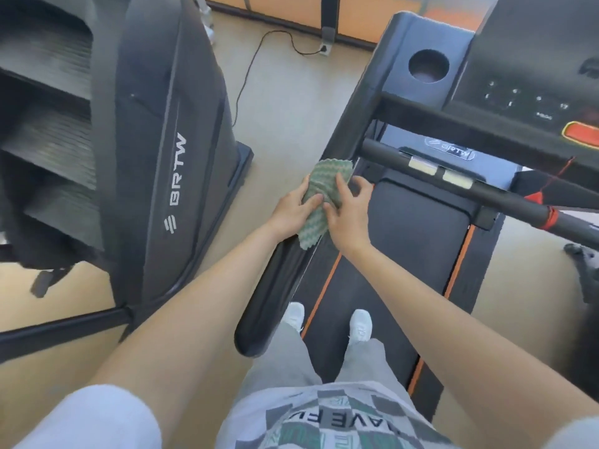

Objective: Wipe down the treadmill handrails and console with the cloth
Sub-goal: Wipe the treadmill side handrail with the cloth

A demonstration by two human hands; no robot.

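Note:
A green-and-white wavy cloth (319, 202) lies draped over the treadmill's black left handrail (275, 286), which runs from the console down toward me. My left hand (293, 210) grips the cloth from the left side, thumb on top. My right hand (348, 212) holds it from the right, fingers pinching its upper edge. The black console (505, 102) with buttons and a round cup holder (428, 66) sits at upper right. A front crossbar (486, 189) with pale sensor pads crosses below it.
A black stair-climber machine (168, 150) stands close on the left. A power cable (249, 72) trails over the beige floor between the machines. My feet in white shoes (359, 325) stand on the treadmill belt (418, 241). A red safety cord (547, 189) hangs from the console.

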